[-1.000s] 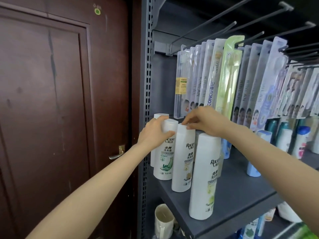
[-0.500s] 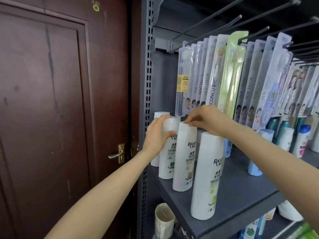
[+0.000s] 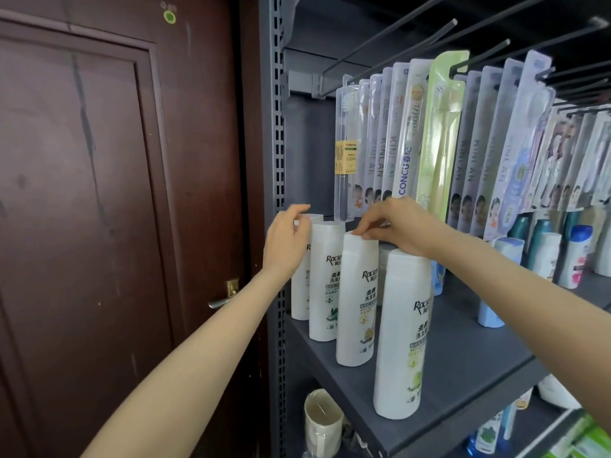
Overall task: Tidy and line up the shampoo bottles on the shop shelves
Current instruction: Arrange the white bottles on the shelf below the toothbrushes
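Observation:
Four white shampoo bottles stand in a diagonal row on the grey shelf (image 3: 463, 368). My left hand (image 3: 287, 241) curls round the cap of the rearmost bottle (image 3: 300, 299) and hides its left side. The second bottle (image 3: 325, 285) stands free beside it. With thumb and fingertips, my right hand (image 3: 398, 226) pinches the top edge of the third bottle (image 3: 356, 309). The front bottle (image 3: 401, 338) stands near the shelf's front edge, under my right wrist.
Packs of toothbrushes (image 3: 410, 133) hang from hooks just above the bottle tops. A light blue bottle (image 3: 494, 309) and several other bottles (image 3: 545, 256) stand to the right. A brown door (image 3: 115, 226) lies left of the upright. A mug (image 3: 322, 421) sits on the shelf below.
My left hand has let go of the second bottle and moved left onto the rearmost one. My right hand stays on the third bottle's top.

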{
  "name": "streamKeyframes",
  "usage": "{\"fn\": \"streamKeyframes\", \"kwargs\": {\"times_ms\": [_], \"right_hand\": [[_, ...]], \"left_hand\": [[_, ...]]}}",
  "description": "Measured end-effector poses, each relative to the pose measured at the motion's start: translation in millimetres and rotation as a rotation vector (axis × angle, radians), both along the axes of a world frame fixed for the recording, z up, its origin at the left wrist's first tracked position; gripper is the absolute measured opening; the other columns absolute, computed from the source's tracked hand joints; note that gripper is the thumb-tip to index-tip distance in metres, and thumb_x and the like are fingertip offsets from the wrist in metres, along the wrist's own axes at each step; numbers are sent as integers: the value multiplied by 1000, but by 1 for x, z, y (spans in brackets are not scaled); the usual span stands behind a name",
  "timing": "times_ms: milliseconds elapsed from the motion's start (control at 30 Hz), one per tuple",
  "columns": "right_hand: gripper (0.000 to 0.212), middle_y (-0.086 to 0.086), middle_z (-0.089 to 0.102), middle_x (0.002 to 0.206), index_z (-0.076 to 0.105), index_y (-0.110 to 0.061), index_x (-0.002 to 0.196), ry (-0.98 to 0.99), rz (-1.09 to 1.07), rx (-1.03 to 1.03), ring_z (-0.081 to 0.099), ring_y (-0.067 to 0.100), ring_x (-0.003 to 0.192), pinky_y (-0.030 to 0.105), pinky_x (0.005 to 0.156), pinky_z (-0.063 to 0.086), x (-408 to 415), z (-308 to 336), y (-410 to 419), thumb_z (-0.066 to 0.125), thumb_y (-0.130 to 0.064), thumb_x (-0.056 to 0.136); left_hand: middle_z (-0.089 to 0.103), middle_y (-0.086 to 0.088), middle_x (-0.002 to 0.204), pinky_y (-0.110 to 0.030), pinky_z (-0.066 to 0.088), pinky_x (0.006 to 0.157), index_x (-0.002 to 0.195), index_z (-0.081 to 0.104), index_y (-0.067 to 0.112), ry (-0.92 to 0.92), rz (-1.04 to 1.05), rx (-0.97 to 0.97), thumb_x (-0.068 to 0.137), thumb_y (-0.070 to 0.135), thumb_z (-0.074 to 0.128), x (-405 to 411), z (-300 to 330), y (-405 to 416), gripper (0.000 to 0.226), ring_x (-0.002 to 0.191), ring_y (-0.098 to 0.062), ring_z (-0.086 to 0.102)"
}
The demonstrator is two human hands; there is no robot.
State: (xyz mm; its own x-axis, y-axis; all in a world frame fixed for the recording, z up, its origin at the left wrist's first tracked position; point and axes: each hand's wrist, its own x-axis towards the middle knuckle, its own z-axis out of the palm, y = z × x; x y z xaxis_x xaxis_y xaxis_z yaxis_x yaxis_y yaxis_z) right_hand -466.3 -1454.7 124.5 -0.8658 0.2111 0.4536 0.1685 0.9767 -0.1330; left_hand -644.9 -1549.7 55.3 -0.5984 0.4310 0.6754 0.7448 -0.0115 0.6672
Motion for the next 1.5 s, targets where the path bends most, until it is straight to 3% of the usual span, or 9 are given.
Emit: {"fn": "streamKeyframes", "kwargs": {"times_ms": [167,267,433,667,833,1067,1167,1333,1500], "right_hand": [[18,1,70,107,72,-14,102,-8,12,-5,63,14,97,26,96,46,0,-1,2,63,-10,87],[18,1,70,106,72,-14,102,-8,14,7,62,11,94,23,93,45,0,-1,2,63,-10,87],[19,1,69,107,72,-13,103,-10,14,7,59,8,90,20,93,44,1,0,0,63,-10,87],[20,1,69,108,71,-12,105,-37,13,4,58,8,91,19,92,43,1,3,-2,63,-10,87],[20,1,68,108,71,-16,106,-110,0,-1,55,7,89,17,83,37,4,9,-4,63,-13,88],[29,-2,62,122,64,-17,118,-177,-28,112,56,11,103,20,85,39,-5,16,-43,61,-24,90],[30,-3,64,121,64,-18,117,-158,76,30,59,11,107,22,92,44,-19,3,-74,64,-26,88],[51,-2,57,130,50,-22,133,-168,191,-102,53,11,118,23,96,40,-46,-33,-109,67,-26,85],[47,-11,63,115,55,-30,121,-113,278,-301,60,8,105,34,89,51,-55,-55,-116,73,-23,79]], "left_hand": [[32,-4,150,-35,21,115,142,38,22,193,-5,-400,92,1,34,-22,7,-2,55,139,-22,24],[36,-2,144,-35,34,106,141,38,23,251,30,-474,87,-2,40,-21,5,-7,60,131,-23,30],[40,-8,117,-33,45,83,137,44,23,449,305,-473,90,22,58,-17,9,-22,49,109,-24,40],[45,-9,117,-29,36,73,116,44,15,197,143,-381,80,12,71,-8,10,-47,46,96,-22,44],[41,1,111,-27,36,79,124,50,21,152,103,-375,78,17,73,-7,9,-77,52,97,-16,42],[46,2,105,-19,38,73,110,58,24,142,77,-335,75,13,75,-8,3,-126,41,97,-17,48],[51,2,100,-13,37,69,101,59,26,117,103,-206,71,12,78,-10,2,-155,38,94,-15,51],[60,4,104,-27,48,80,98,60,34,56,61,0,68,15,80,-5,5,-198,41,91,-12,58],[63,8,101,-30,54,74,100,62,28,-76,-98,137,71,6,78,6,9,-231,40,86,-8,61]]}}
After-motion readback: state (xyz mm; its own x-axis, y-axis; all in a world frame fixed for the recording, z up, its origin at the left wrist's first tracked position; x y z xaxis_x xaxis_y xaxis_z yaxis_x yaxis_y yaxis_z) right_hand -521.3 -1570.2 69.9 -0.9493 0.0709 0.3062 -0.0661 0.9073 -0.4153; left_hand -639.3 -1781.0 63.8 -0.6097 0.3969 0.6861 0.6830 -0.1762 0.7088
